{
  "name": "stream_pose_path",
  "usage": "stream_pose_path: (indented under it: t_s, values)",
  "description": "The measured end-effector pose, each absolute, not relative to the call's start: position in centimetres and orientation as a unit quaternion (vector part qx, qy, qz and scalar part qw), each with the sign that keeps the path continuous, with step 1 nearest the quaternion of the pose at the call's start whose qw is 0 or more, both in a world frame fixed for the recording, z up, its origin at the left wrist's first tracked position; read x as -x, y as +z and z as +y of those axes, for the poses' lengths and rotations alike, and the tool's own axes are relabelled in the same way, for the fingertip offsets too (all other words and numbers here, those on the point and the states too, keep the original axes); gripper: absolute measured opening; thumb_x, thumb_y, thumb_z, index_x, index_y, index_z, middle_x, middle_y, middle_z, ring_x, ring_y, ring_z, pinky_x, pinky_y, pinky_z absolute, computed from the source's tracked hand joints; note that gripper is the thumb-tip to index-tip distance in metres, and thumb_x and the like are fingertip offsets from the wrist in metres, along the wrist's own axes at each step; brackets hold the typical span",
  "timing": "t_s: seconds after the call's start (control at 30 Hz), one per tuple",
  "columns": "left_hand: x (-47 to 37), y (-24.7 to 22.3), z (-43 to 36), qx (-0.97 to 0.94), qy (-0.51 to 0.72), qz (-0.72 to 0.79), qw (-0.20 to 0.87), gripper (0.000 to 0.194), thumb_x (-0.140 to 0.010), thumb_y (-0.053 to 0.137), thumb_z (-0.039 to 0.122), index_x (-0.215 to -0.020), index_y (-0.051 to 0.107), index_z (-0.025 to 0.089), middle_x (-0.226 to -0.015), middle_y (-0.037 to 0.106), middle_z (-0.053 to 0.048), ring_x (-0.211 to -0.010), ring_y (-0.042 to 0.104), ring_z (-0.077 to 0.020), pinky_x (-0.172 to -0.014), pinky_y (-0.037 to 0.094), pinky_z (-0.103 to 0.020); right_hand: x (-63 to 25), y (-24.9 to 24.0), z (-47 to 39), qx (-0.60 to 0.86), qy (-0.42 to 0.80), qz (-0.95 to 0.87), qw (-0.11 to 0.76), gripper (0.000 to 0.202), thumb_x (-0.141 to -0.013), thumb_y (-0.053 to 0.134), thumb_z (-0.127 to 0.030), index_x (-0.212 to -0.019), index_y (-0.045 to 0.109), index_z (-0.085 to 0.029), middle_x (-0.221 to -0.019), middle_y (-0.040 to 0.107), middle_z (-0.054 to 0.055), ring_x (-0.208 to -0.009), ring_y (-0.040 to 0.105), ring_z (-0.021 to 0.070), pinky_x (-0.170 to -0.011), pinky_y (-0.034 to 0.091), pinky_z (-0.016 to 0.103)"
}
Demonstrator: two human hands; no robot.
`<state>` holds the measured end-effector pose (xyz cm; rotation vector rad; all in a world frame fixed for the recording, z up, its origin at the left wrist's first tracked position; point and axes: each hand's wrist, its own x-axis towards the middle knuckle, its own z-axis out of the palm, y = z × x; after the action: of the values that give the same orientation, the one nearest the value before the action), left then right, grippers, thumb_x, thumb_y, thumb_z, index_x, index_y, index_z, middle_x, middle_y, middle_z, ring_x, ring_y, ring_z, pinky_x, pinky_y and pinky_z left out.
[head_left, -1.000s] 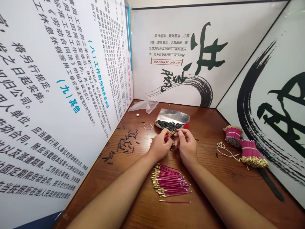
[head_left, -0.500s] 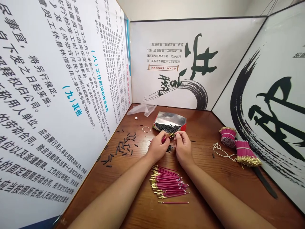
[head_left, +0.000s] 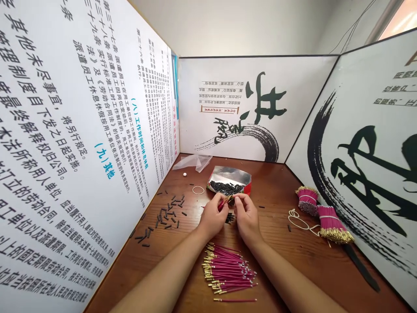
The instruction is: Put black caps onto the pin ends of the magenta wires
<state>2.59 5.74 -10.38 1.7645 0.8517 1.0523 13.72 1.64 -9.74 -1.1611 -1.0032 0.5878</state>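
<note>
My left hand (head_left: pixel 214 215) is closed round several thin magenta sticks (head_left: pixel 223 203) whose gold tips point up and right. Beside it, my right hand (head_left: pixel 246 217) has its fingers pinched together at those tips; what lies between them is too small to make out. Just beyond both hands sits an open foil packet (head_left: pixel 233 174) holding many short black tubes (head_left: pixel 224 187). Dark pieces (head_left: pixel 230 218) show between the hands on the table. Nearer me, between my forearms, lies a pile of magenta sticks (head_left: pixel 226 268) with gold ends, and a single stick (head_left: pixel 235 300) in front of it.
Loose black tubes (head_left: pixel 167 213) are scattered at the left. Two tied magenta bundles (head_left: pixel 307 200) (head_left: pixel 332 221), pale cord (head_left: pixel 299 221) and a dark strip (head_left: pixel 361 267) lie at the right. A clear plastic bag (head_left: pixel 193 162) and rubber band (head_left: pixel 198 190) are behind. Printed panels (head_left: pixel 234 65) enclose the table.
The view has tilted up, so the table and hands appear lower. My left hand still grips the sticks, and my right hand remains pinched beside their tips.
</note>
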Motion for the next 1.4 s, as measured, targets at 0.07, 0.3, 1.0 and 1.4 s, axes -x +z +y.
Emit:
stream_pose_path:
  t_s: [0.07, 0.3, 1.0, 1.4]
  values:
    - [-2.6, -10.41, 5.81, -0.712, 0.423, 0.35, 0.439, 0.011, -0.089, 0.046, 0.027, -0.083, 0.048, 0.019, -0.069, 0.048, 0.004, -0.061, 0.042, -0.01, -0.06, 0.034, -0.022, -13.69, -9.73, 1.66, 0.515, 0.274, -0.446, 0.678, 0.025, -0.085, 0.057, -0.045, -0.088, 0.062, -0.021, -0.07, 0.059, 0.001, -0.058, 0.051, 0.0145, -0.05, 0.04, 0.026]
    - [-2.69, -10.51, 5.93, -0.708, 0.439, 0.336, 0.439, 0.015, -0.092, 0.044, 0.028, -0.081, 0.046, 0.019, -0.07, 0.048, 0.003, -0.063, 0.041, -0.0102, -0.06, 0.034, -0.022, -13.46, -9.77, 1.64, 0.494, 0.318, -0.415, 0.694, 0.031, -0.079, 0.067, -0.042, -0.101, 0.058, -0.022, -0.081, 0.06, 0.0, -0.055, 0.051, 0.0109, -0.048, 0.042, 0.024]
    - [-2.85, -10.61, 6.16, -0.689, 0.468, 0.322, 0.451, 0.015, -0.091, 0.045, 0.028, -0.081, 0.05, 0.018, -0.074, 0.052, 0.001, -0.067, 0.048, -0.0114, -0.067, 0.041, -0.023, -13.51, -10.2, 1.85, 0.492, 0.321, -0.454, 0.669, 0.028, -0.08, 0.066, -0.04, -0.099, 0.057, -0.021, -0.077, 0.059, 0.0, -0.064, 0.054, 0.0136, -0.058, 0.044, 0.026]
    - [-2.78, -10.46, 6.0, -0.699, 0.465, 0.312, 0.446, 0.012, -0.09, 0.045, 0.025, -0.084, 0.052, 0.018, -0.077, 0.054, 0.0, -0.069, 0.049, -0.0113, -0.067, 0.041, -0.022, -13.6, -10.27, 2.01, 0.502, 0.344, -0.436, 0.663, 0.029, -0.076, 0.068, -0.043, -0.092, 0.06, -0.02, -0.085, 0.066, 0.004, -0.07, 0.058, 0.0159, -0.058, 0.045, 0.027]
